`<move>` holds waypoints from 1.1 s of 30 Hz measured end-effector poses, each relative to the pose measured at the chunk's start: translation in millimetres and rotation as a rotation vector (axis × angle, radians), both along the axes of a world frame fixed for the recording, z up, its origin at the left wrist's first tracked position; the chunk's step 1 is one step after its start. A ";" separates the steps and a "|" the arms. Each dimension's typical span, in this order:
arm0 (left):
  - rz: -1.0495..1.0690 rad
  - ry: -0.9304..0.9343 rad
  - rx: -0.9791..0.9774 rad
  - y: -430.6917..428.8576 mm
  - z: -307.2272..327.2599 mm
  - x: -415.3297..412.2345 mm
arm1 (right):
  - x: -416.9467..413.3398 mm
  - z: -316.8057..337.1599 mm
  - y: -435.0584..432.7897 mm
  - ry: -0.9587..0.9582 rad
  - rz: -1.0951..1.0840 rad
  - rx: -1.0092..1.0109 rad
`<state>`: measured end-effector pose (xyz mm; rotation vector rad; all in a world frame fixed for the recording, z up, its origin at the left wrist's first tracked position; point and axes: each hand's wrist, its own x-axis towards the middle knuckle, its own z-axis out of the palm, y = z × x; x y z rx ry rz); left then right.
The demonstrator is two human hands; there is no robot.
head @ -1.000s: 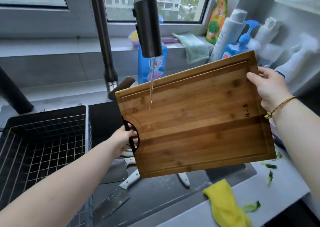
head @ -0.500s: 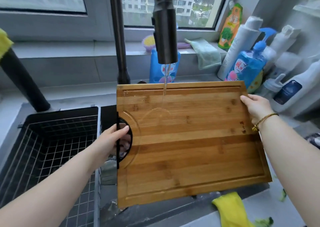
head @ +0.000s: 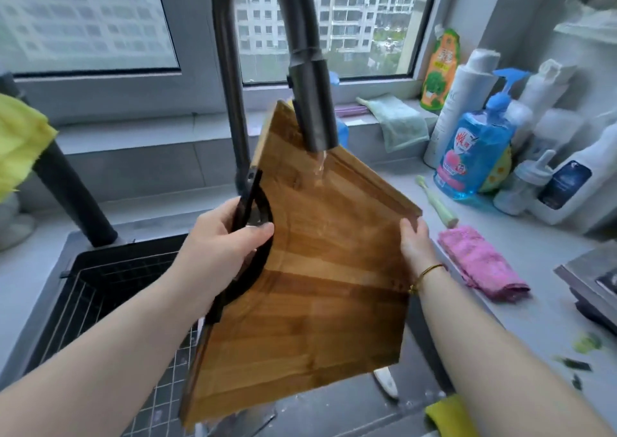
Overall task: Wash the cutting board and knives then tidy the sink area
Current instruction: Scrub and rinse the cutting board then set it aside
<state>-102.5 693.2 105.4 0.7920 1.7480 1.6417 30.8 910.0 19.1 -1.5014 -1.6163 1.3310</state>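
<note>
A bamboo cutting board (head: 310, 303) with a black-rimmed handle hole hangs tilted over the sink (head: 334, 410), its far corner raised behind the faucet spout (head: 314, 109). Water runs from the spout onto the board's upper face. My left hand (head: 220, 249) grips the board through the handle hole, thumb on the front. My right hand (head: 414, 246) holds the board's right edge, fingers behind it. A white knife handle (head: 387, 383) pokes out below the board in the sink; the rest of the knives are hidden.
A black wire basket (head: 110, 289) fills the sink's left half. On the right counter lie a pink cloth (head: 480, 263), a green stalk (head: 437, 202), several bottles (head: 474, 156) and vegetable scraps (head: 587, 343). A yellow cloth (head: 447, 416) lies at the sink's near edge.
The board has swung from facing me level to steeply tilted, its left far corner lifted behind the spout. My right hand slid down to the right edge. The camera moved closer.
</note>
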 end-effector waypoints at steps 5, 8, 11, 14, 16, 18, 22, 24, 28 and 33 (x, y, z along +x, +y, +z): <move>-0.048 0.158 -0.135 17.9 -12.0 16.7 | -54.0 18.0 -80.3 0.170 0.214 0.040; -0.047 0.226 -0.189 21.7 -17.2 25.7 | -65.0 24.4 -102.9 0.236 0.265 0.167; -0.031 0.276 -0.228 21.3 -18.0 25.9 | -66.1 28.6 -103.7 0.274 0.324 0.296; -0.019 0.275 -0.256 19.8 -16.4 27.9 | -72.6 37.1 -83.6 0.323 0.185 0.124; -0.046 0.284 -0.261 19.6 -16.2 30.0 | -73.0 47.2 -70.8 0.268 0.120 0.017; -0.065 0.318 -0.280 19.2 -14.7 30.6 | -71.7 54.6 -71.2 0.264 0.148 0.099; -0.070 0.310 -0.259 17.8 -7.1 28.7 | -64.4 56.5 -75.4 0.319 0.207 0.252; -0.059 0.265 -0.234 14.7 -3.1 28.6 | -68.8 56.5 -64.7 0.257 0.135 0.151; -0.040 0.194 -0.252 6.0 0.2 26.1 | -77.8 60.1 -88.5 0.224 0.272 0.292; 0.022 0.123 -0.265 -3.8 -6.7 20.9 | -85.4 38.9 -93.5 0.105 0.380 0.250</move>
